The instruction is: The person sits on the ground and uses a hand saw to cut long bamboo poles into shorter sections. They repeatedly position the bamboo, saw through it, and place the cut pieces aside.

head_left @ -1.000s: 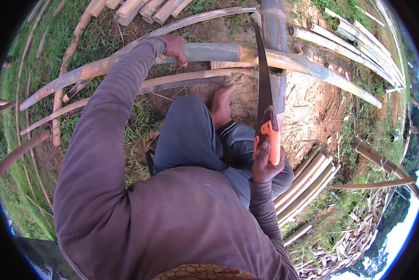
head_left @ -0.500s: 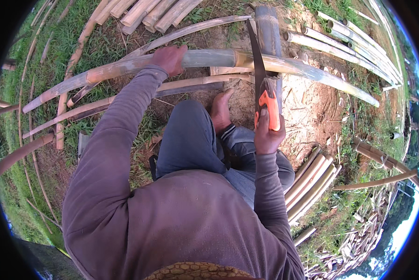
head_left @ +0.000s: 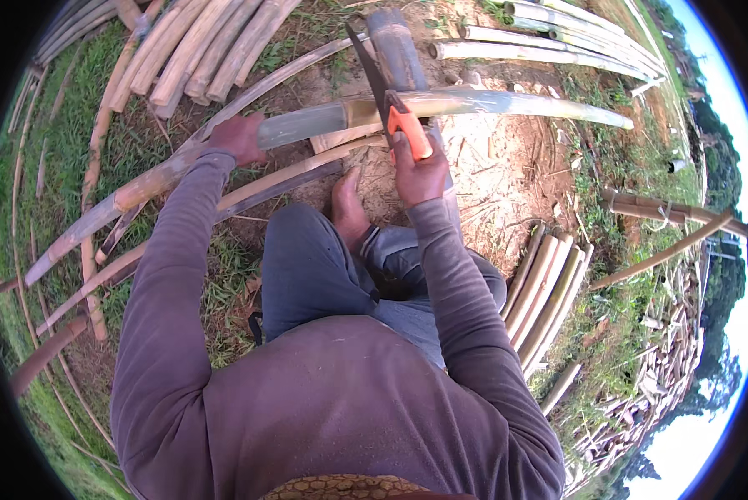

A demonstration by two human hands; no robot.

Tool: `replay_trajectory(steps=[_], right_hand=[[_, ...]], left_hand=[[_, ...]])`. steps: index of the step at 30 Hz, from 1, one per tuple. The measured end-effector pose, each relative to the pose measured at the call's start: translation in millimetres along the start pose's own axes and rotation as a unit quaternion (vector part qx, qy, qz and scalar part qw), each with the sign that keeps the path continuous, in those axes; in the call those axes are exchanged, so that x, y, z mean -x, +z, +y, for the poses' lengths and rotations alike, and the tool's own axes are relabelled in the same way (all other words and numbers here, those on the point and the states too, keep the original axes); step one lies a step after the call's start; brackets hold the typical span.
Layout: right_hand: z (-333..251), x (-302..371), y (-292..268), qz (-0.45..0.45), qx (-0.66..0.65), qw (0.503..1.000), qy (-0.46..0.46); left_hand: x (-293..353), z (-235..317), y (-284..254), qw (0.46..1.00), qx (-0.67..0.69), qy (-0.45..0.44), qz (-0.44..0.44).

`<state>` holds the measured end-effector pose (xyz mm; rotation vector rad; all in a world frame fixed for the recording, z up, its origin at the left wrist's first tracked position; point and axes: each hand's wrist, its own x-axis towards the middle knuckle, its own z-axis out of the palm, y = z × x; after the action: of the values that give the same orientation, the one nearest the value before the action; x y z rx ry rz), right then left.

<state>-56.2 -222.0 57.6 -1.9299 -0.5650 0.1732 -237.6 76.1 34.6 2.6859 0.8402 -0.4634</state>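
Observation:
A long split bamboo culm lies across a thick grey bamboo stump in front of me. My left hand presses down on the culm to the left of the stump. My right hand grips the orange handle of a hand saw; its dark blade crosses the culm just beside the stump and points away from me. My bare foot rests on the dirt under the culm, beside thinner bamboo strips.
A bundle of bamboo poles lies at the top left, more poles at the top right. Cut lengths are stacked at my right. Thin strips curve over the grass at left. A pole frame stands at right.
The saw has been pushed forward across the culm: my right hand moved from near my knee up to the stump. My left hand stayed pressed on the culm.

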Motion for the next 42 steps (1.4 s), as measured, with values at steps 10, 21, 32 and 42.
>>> replay_trajectory(steps=[10,21,32,42], right_hand=[[-10,140,-97,0.001,0.024,0.998,-0.052],[-33,154,-102,-0.046,0.025,0.998,-0.030],[-14,30,-23,-0.029,0.056,0.997,-0.048],[-27,29,-23,-0.022,0.009,0.997,-0.072]], left_hand=[[4,-1,0,1.000,0.015,-0.003,0.016],[-9,-41,6,0.999,0.024,0.006,-0.037],[-24,-36,4,0.994,0.089,0.053,-0.032],[9,-24,44,0.985,-0.011,0.020,0.170]])
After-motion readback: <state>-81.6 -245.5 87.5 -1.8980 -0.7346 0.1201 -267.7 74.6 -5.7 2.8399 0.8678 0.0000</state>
